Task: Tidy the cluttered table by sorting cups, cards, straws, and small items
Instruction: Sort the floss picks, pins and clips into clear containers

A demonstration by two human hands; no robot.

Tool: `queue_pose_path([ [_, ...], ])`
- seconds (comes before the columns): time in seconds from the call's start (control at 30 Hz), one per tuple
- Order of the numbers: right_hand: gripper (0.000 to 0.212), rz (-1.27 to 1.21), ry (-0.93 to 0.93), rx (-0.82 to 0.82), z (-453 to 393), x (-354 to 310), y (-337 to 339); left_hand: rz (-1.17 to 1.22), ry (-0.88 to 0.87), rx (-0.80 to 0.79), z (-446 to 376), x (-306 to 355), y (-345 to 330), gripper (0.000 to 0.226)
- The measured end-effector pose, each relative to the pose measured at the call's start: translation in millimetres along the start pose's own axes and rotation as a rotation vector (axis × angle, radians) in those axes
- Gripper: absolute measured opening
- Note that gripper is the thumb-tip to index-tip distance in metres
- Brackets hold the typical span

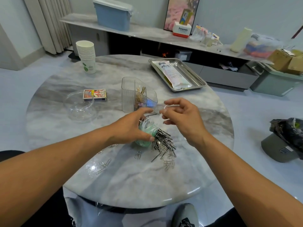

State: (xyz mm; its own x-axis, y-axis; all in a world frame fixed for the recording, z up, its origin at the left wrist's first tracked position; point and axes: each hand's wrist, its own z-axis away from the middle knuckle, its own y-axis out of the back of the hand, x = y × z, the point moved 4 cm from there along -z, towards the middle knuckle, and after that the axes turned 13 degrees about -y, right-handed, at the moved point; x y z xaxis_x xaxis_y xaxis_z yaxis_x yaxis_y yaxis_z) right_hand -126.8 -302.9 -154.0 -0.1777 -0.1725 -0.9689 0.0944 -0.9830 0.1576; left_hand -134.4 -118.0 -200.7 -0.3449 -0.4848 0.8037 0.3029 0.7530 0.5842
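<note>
Centrally on round marble table (205, 161), left hand (131, 126) grips pale green cup (144, 141) bristling with white floss picks (147, 122), tilted beside heap of black hairpins (164, 142). Right hand (182, 118) pinches single white pick (164, 112) just above. Paper clips (103, 166) scattered toward near edge. Paper cup stack (86, 56) at far-left edge; steel tray (195, 74) at far-right edge; clear organizer (129, 94) behind hands.

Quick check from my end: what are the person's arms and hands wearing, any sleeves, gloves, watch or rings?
Both forearms are bare up to the frame edge, with no sleeves in view. The left hand and right hand have no gloves. No watch, strap or bracelet shows on either wrist, and no rings are visible on the fingers that can be seen.
</note>
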Motion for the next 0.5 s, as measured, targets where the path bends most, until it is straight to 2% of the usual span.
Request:
queue_pose_path([
  [0.13, 0.01, 0.164, 0.105, -0.073, -3, 8, -17, 0.043, -0.041, 0.006, 0, -2, 0, 0.101],
  [0.37, 0.01, 0.69, 0.264, -0.175, -4, 19, -37, 0.083, -0.032, 0.069, 4, -5, 10, 0.108],
  [0.43, 0.015, 0.659, 0.273, -0.168, -3, 19, -39, 0.086, -0.019, 0.096, 5, -4, 15, 0.108],
  [0.5, 0.018, 0.523, 0.259, -0.085, -2, 14, -35, 0.099, 0.011, 0.172, 5, -3, 23, 0.106],
])
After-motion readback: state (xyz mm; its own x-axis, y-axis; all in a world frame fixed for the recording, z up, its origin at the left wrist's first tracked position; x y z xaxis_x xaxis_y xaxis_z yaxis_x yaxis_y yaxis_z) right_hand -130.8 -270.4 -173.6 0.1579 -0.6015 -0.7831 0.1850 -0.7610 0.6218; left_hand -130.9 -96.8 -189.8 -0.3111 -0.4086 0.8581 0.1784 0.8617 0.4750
